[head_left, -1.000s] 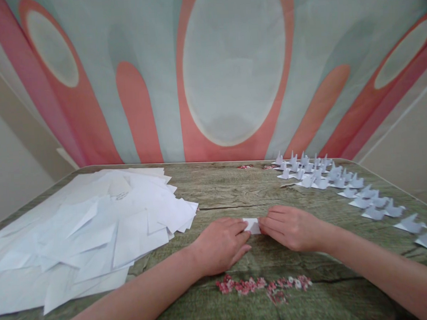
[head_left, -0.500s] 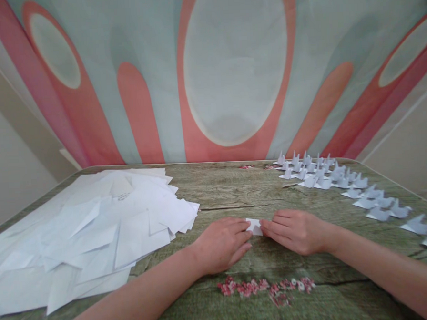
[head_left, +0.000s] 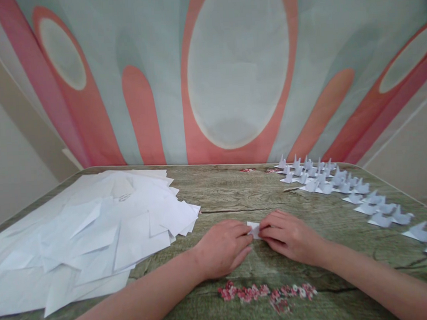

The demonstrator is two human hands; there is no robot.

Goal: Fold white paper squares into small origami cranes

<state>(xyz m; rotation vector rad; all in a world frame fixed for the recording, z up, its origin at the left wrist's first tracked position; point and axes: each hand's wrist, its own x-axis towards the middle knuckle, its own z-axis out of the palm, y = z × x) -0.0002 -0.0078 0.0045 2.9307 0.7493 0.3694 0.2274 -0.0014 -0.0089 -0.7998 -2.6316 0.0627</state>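
Note:
A small folded piece of white paper (head_left: 253, 229) lies on the wood-grain tabletop between my two hands. My left hand (head_left: 223, 248) rests palm down at its left side, fingertips closed on that edge. From the right, my right hand (head_left: 289, 235) has its fingers bunched over the other end, covering part of it. Only the middle of the paper shows; the folds under my fingers are hidden.
A wide heap of loose white paper sheets (head_left: 131, 231) covers the table's left side. Several folded white paper cranes (head_left: 379, 218) stand in rows along the right. Pink flower patterns (head_left: 249, 292) mark the tabletop (head_left: 222, 188). A patterned wall (head_left: 170, 86) rises behind.
My right hand has shifted slightly left over the paper, so less of it shows between my hands. My left hand stays almost in place. The camera view has moved a little.

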